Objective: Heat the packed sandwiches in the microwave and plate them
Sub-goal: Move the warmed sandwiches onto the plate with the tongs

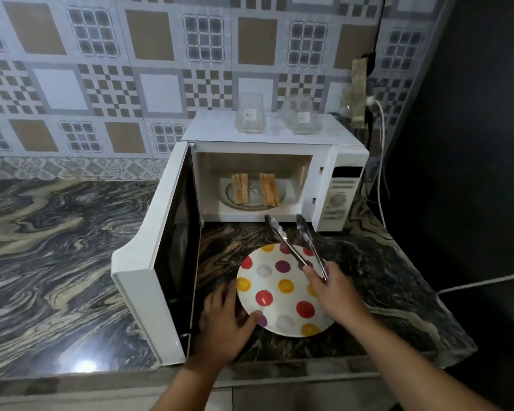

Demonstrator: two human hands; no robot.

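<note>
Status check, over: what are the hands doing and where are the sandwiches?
Right hand grips metal tongs, open. Left hand holds polka-dot plate. Two sandwiches inside open white microwave. Path clear.

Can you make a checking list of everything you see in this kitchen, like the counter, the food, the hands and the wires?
Surface: marbled stone counter, shiny, with a light glare near the front edge.
Job's things: microwave with its door swung wide open; two sandwiches on the glass tray inside; spotted plate, nothing on it, in front of the microwave; metal tongs, tips apart, aimed at the opening.
Clutter: two clear glass jars on top of the microwave.
Hands: left hand holds the plate's rim; right hand has its grip round the tongs.
Cables: white cable down the wall; another over the counter's right side.
Surroundings: patterned wall tiles; dark wall on the right.
</note>
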